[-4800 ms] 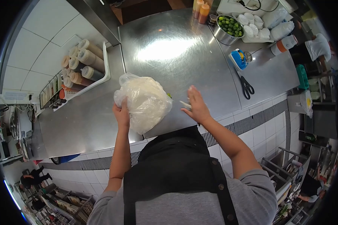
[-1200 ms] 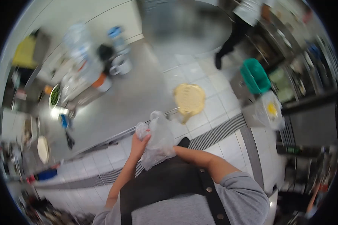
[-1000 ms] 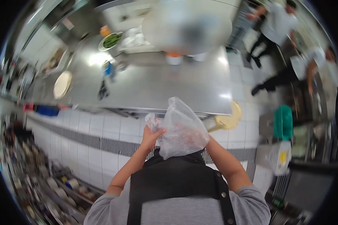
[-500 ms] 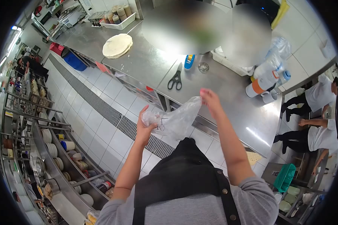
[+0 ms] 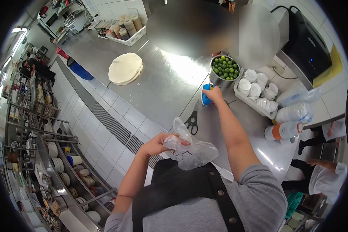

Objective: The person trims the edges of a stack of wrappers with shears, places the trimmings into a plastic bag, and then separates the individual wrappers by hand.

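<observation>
My left hand (image 5: 161, 144) is closed on the gathered part of a clear plastic bag (image 5: 193, 154), which has dark print and hangs crumpled in front of my apron. Out over the steel counter, my right hand (image 5: 214, 94) has its fingers around a blue object (image 5: 206, 96) that looks like a tape dispenser; part of it is hidden by the hand. Black-handled scissors (image 5: 192, 124) lie on the counter between the bag and the blue object. A stack of pale flat dough rounds (image 5: 125, 69) sits farther left on the counter.
Beyond my right hand stand a metal pot of limes (image 5: 219, 80) and a white basket (image 5: 267, 113) of small lidded cups. An orange-banded bottle (image 5: 283, 131) is at the right. Sauce bottles (image 5: 130, 26) fill a back basket. Shelves with dishes (image 5: 58, 162) line the left.
My right hand has let go of the bag and reached forward to the blue object. My left hand keeps the bag, now lower and nearer my body. The view has shifted.
</observation>
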A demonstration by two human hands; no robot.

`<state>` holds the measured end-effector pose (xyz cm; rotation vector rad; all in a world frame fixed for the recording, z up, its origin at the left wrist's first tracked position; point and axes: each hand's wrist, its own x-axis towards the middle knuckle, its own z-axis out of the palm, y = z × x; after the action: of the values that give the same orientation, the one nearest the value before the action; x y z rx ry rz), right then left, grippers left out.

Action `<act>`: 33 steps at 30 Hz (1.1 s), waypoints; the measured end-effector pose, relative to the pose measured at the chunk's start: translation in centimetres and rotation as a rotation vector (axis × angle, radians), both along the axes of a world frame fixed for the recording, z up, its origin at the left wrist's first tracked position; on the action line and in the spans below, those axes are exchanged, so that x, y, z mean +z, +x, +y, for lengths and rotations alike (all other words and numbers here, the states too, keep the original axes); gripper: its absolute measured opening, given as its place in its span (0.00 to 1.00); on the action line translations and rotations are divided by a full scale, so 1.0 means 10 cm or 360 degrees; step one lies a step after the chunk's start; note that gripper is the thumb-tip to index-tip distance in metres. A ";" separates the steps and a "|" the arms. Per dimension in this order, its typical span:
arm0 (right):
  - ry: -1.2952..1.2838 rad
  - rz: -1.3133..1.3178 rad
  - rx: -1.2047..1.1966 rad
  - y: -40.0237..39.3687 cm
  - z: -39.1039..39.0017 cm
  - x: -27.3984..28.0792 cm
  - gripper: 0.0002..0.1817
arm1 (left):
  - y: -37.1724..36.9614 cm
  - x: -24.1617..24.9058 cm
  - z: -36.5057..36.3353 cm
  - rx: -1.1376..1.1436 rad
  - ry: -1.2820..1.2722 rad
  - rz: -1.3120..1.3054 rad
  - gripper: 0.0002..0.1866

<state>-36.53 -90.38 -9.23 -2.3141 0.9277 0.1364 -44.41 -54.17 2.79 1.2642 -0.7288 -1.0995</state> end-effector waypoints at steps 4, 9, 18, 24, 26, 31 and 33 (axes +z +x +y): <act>0.0547 -0.0549 0.0014 -0.10 -0.24 0.55 0.36 | 0.40 -0.19 -0.32 0.0017 -0.0230 0.0360 0.09; 0.0601 -0.0970 0.0230 -0.46 -0.28 2.01 0.42 | 1.34 -0.69 -1.26 -0.0094 0.0077 -0.0016 0.13; 0.0217 -0.0412 0.0255 -0.55 -0.11 1.15 0.49 | 1.78 -1.19 -2.33 0.0573 0.0262 -0.0952 0.32; -0.0122 -0.0209 0.0007 -0.34 0.00 0.15 0.45 | 1.06 -1.40 -1.67 0.1285 0.0462 -0.1153 0.25; -0.0127 0.0050 0.0044 -0.22 0.07 0.22 0.45 | 0.66 -1.37 -1.46 0.0899 0.0654 -0.1450 0.27; -0.0246 0.0029 -0.0093 -0.04 0.22 0.18 0.38 | 0.41 -1.46 -1.29 0.0564 0.1080 -0.1590 0.35; -0.0459 -0.0208 -0.0088 -0.10 0.28 0.11 0.36 | 0.56 -1.32 -1.16 0.0510 0.1220 -0.1505 0.35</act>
<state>-37.54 -87.55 -8.17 -2.5202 0.9974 -0.1815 -38.78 -65.75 -10.39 2.5315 -0.7499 -0.4526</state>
